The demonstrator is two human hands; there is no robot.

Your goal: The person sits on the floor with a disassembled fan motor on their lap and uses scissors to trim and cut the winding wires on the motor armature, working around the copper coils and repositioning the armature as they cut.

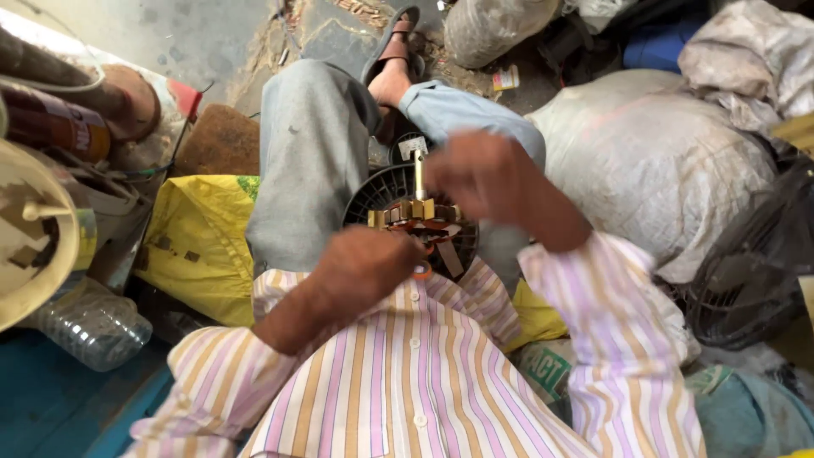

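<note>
A small electric motor core (417, 217) with gold metal plates, copper windings and an upright shaft rests on a round black ribbed fan housing (378, 193) in my lap. My left hand (366, 265) grips the core's near lower side. My right hand (482, 176), blurred, hovers just right of the shaft with curled fingers; whether it touches the shaft I cannot tell. Both sleeves are striped pink, white and tan.
A yellow sack (197, 242) lies left of my grey trouser leg (307, 161). A clear plastic bottle (91, 324) and a cream round part (27, 233) sit far left. Large grey-white sacks (653, 153) and a black fan grille (746, 280) crowd the right.
</note>
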